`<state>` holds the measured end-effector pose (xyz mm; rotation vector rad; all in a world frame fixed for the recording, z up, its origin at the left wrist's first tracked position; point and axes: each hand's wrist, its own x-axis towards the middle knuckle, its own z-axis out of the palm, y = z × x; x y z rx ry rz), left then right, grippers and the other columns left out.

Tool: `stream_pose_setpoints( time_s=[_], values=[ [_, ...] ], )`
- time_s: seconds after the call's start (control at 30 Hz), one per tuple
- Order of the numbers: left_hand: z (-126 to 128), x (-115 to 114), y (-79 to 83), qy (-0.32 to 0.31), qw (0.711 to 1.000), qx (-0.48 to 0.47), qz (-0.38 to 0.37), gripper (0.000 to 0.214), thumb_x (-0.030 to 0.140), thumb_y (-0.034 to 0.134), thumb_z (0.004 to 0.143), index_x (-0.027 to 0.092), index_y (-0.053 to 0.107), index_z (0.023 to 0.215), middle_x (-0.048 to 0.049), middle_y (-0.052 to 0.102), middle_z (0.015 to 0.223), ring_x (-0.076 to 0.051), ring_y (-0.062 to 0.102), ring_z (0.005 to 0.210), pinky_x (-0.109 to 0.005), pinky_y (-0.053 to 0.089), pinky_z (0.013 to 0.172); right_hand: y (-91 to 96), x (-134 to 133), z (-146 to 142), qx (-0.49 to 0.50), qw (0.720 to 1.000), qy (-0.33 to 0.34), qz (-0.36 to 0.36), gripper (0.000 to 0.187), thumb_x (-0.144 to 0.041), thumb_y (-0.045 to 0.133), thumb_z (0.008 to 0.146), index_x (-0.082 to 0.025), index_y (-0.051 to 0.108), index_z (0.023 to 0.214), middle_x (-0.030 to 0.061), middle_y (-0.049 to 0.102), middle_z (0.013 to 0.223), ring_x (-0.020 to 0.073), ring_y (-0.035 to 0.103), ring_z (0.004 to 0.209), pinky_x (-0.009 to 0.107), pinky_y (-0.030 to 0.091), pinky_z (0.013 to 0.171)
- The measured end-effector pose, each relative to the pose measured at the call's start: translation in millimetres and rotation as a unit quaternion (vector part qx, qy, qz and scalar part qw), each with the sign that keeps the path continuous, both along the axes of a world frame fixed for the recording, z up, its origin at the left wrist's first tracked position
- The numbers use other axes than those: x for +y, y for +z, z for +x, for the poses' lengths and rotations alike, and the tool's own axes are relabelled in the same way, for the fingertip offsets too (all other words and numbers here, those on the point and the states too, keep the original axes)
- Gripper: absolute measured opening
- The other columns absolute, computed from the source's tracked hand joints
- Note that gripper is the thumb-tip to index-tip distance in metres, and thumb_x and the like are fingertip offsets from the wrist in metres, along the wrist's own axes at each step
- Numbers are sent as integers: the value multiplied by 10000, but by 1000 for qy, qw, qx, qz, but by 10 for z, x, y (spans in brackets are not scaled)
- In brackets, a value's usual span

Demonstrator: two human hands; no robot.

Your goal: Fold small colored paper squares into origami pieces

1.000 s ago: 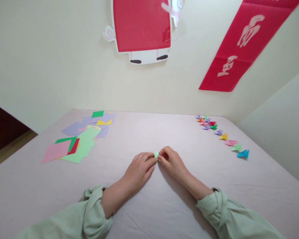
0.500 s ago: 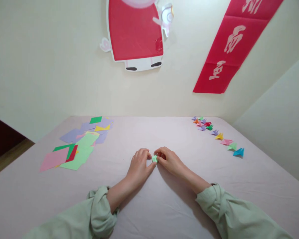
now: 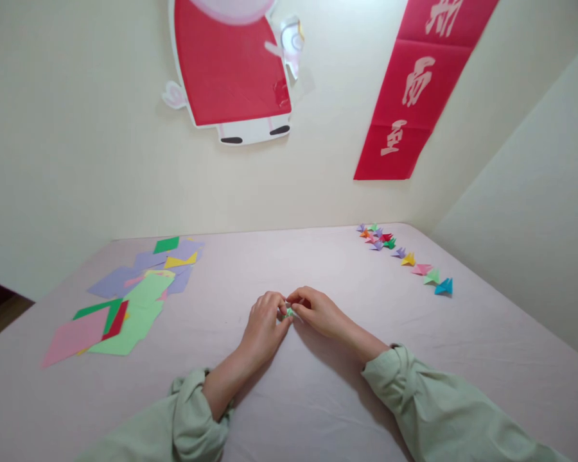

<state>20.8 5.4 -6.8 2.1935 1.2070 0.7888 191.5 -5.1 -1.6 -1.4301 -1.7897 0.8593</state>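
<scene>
Between my two hands, just above or on the pale cloth, is a small piece of light green folded paper [image 3: 289,312]. The fingers and thumb of my left hand [image 3: 266,323] close on its left side. My right hand [image 3: 319,312] pinches it from the right, thumb and fingertips together. Much of the paper is hidden behind the fingers, so its folds do not show clearly.
Loose sheets of coloured paper [image 3: 139,289] lie in an overlapping pile at the left of the table [image 3: 318,398]. Several small folded paper figures [image 3: 432,276] stand in a line at the right. A wall with a red banner [image 3: 395,128] rises behind.
The view has turned slightly to the right and tilted. Both hands have drawn closer together round the green folded paper, covering more of it.
</scene>
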Motion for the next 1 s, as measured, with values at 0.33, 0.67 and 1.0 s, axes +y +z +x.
stream_pose_setpoints(
  time_s=[0.33,0.67,1.0],
  values=[
    [-8,-1,39,3,983,-167,-73,150,265,565,831,201,462,744,-8,545,812,-160,525,770,-283,428,716,65,-35,-38,57,998,19,-28,91,-206,551,830,-180,634,801,-26,598,680,111,523,623,214,378,580],
    [-24,76,19,30,953,-241,-179,142,311,581,819,172,594,845,-11,627,814,-147,584,743,-263,459,709,118,-48,-53,95,995,-35,-1,137,-298,535,841,-195,543,751,-38,543,611,119,499,551,229,373,541],
    [-60,98,35,0,953,-252,-170,109,265,579,814,162,602,790,6,594,752,-131,546,720,-239,425,680,156,-84,-104,68,998,-6,5,134,-301,534,848,-189,556,777,-31,545,669,121,478,596,234,371,562]
  ],
)
